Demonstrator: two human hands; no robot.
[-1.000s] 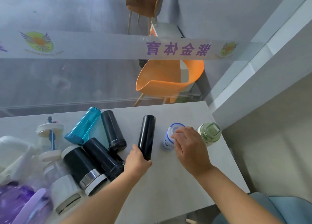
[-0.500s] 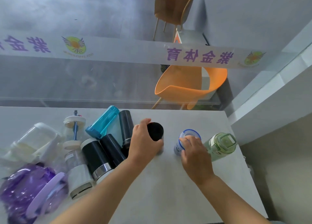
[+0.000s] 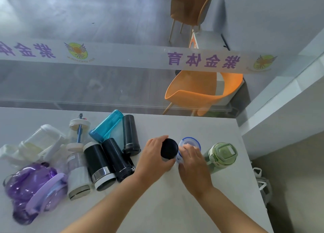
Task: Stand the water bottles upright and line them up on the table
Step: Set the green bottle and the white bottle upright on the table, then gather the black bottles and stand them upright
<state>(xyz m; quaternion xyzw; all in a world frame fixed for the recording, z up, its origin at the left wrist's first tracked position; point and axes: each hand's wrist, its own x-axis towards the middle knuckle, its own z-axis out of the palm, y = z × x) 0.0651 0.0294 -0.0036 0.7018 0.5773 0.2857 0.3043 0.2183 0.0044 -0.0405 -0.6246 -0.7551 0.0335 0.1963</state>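
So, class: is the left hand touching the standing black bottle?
Touching. The head view shows the left hand wrapped round the upright black bottle, thumb and fingers pressed against its side.

The black bottle (image 3: 169, 148) is plain matte. The white bottle (image 3: 190, 141) has a blue rim, and the green bottle (image 3: 221, 154) is pale and translucent. The teal bottle (image 3: 107, 125) is clear and the purple bottle (image 3: 29, 183) glossy. The table (image 3: 184, 206) is light grey and the chair (image 3: 201, 90) orange.
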